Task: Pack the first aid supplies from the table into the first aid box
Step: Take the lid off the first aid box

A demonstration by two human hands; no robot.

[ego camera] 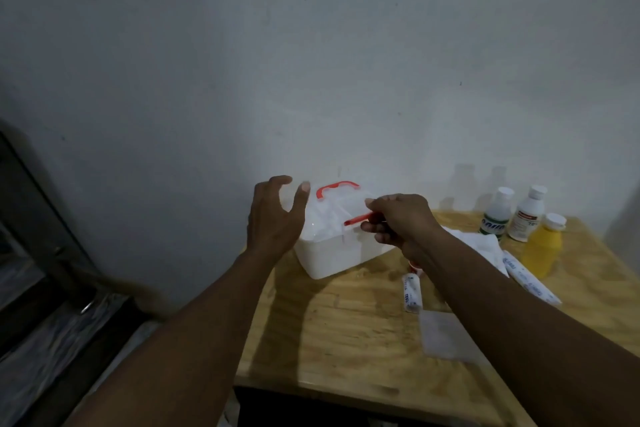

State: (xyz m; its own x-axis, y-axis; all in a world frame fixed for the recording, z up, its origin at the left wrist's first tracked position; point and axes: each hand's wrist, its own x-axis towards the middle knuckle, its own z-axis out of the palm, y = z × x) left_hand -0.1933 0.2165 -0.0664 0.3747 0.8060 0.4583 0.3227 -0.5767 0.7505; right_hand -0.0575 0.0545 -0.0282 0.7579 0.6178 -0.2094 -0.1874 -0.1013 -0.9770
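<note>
- where is the first aid box [332, 253] found?
- it is set on the wooden table [329, 340] by the wall [311, 62], lid on, red handle [337, 188] up.
- and the hands?
- the left hand [273, 218] is spread wide at the box's left end, nothing held. the red latch [356, 219] is pinched by the right hand [398, 218], fingers [377, 202] curled. bottles [528, 215] and wrapped bandages [412, 291] are seen to the right.

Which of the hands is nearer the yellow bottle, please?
Right. The right hand pinches the red latch on the first aid box, left of the yellow bottle; the left hand is at the box's other end.
</note>
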